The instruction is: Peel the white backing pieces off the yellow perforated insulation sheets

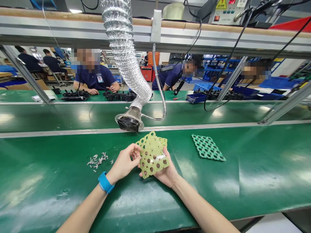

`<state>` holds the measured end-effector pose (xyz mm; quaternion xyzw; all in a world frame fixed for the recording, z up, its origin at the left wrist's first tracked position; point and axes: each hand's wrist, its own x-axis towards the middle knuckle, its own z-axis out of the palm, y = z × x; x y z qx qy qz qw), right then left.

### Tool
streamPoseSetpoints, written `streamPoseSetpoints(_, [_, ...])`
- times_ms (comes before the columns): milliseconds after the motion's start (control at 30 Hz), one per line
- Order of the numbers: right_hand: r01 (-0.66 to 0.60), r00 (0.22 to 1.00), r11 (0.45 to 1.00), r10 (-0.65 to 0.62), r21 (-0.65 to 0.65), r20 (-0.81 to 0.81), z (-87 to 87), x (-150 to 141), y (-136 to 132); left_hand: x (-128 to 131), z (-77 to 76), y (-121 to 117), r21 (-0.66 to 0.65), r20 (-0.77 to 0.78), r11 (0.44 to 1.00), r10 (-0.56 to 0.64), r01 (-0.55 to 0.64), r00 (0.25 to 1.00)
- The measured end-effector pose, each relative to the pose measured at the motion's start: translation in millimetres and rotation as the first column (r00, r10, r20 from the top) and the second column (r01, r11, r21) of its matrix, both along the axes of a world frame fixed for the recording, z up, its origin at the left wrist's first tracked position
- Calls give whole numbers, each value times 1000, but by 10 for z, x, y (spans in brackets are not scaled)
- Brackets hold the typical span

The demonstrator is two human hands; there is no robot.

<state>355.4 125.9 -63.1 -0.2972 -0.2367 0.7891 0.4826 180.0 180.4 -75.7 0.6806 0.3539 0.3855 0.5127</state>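
A yellow-green panel with rows of round holes is held tilted over the bench, a similar sheet showing behind its upper part. My right hand supports it from below and the right, its thumb along the right edge. At the left edge, my left hand is curled with its fingertips pinched against the panel; the exact contact is partly hidden. To the left of that hand lies a loose pile of small light-grey parts. A green perforated circuit board panel lies flat on the bench to the right.
The green bench top extends to both sides. A silver flexible duct ends in a fan hood just beyond the panel. A metal rail crosses behind. People sit across the bench near black parts and blue bins.
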Motion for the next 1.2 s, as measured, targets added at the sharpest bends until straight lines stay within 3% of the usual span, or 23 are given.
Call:
streamPoseSetpoints(167, [39,998,999,-39,18,55,-7,-18,-23,87,-33,-86,139,-60,982,136,-127,989])
streamPoseSetpoints(367, [63,993,998,-66,32,94,-39,-12,-29,118,-92,-100,159,-46,974,172,-163,984])
streamPoseSetpoints(700, [44,994,994,-53,96,100,33,-40,-26,65,-72,-32,-105,115,992,88,-76,989])
streamPoseSetpoints(1200, [51,992,995,-61,88,114,-18,-23,-34,97,-108,7,-227,171,972,97,-56,980])
